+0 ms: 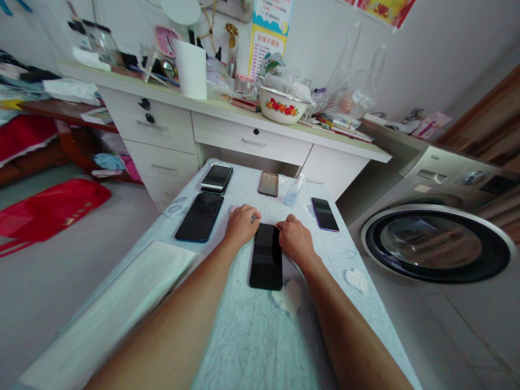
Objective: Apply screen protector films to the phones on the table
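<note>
A black smartphone lies in front of me, its dark screen up, between my two hands. My left hand is closed at its upper left corner; a small greyish bit shows between the fingers, too small to name. At the upper right edge of that phone, my right hand has its fingers curled and pressed against it. Left of my hands rests a larger dark phone, with a stack of phones behind it. A brownish phone or case, a clear spray bottle and a purple-edged phone lie farther back.
The table has a pale blue patterned cover. A long pale board or folded sheet lies along its left side. Behind stands a white desk bearing a flowered enamel bowl and a paper roll. A washing machine stands at right.
</note>
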A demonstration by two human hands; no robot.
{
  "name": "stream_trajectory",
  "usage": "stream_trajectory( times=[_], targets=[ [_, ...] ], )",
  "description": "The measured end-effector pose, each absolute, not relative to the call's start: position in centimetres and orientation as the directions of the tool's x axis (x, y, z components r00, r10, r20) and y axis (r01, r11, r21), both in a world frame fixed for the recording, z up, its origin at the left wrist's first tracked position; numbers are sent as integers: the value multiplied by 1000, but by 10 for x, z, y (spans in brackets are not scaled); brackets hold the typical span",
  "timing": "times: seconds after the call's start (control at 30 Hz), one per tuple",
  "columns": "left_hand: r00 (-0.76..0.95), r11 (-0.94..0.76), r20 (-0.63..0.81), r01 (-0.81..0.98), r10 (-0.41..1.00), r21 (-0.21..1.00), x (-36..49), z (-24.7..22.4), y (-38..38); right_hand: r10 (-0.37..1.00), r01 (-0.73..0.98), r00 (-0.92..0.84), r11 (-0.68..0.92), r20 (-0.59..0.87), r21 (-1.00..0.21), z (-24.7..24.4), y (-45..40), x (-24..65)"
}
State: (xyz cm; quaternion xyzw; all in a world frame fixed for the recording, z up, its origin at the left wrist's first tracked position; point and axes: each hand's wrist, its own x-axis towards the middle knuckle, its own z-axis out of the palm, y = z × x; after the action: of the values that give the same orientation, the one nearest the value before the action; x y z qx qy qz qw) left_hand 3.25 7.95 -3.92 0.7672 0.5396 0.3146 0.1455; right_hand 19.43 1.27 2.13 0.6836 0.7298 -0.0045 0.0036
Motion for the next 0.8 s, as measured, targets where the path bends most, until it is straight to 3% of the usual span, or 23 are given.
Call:
stream_trajectory(
  times=[0.2,0.8],
  targets=[
    [222,-377,327,739,919,559,33,-40,80,998,998,-62,62,-4,-2,19,13,193],
    [219,-368,318,748,922,553,33,-39,79,967,965,-251,254,52,-61,11,17,175]
  ],
)
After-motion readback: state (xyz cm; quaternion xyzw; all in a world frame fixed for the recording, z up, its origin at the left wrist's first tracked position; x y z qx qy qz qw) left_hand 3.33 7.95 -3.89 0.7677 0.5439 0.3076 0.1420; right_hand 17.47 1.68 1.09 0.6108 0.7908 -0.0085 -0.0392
